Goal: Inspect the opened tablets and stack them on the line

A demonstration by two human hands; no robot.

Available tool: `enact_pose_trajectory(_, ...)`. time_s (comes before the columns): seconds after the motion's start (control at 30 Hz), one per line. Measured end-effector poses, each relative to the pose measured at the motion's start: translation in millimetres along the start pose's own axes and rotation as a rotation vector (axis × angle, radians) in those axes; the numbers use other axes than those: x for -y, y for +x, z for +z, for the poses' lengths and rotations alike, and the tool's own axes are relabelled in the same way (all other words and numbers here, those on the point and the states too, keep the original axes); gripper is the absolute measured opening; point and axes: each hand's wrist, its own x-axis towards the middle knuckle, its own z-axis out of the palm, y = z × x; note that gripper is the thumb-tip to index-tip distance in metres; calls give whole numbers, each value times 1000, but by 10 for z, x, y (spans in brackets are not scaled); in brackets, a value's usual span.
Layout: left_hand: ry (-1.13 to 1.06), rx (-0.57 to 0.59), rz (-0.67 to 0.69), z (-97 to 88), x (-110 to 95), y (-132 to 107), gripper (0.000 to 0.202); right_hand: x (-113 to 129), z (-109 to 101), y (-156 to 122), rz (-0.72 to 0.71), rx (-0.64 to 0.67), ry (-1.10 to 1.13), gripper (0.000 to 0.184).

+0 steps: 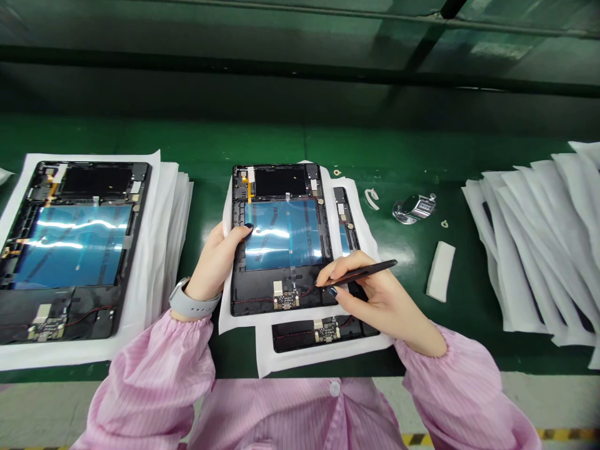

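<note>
An opened tablet chassis (280,237) with a shiny blue panel lies on a white foam sheet in front of me. My left hand (216,257) grips its left edge, thumb on the frame. My right hand (375,300) pinches black tweezers (360,272), with their tip touching the red wire near the small connector board (285,300) at the chassis's bottom edge. A second chassis (323,330) lies underneath, sticking out at the bottom and right.
A stack of foam sheets with another open chassis (70,250) sits at the left. Fanned white sheets (539,237) lie at the right. On the green mat (412,150) are a metal tally counter (415,206), a white block (440,270) and small white scraps (372,198).
</note>
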Motion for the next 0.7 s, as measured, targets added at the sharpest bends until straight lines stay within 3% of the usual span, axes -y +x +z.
enact_pose_trajectory(0.7,4,8,2,-12,7,1,25,-22,9,-23,-41,55,-83,27)
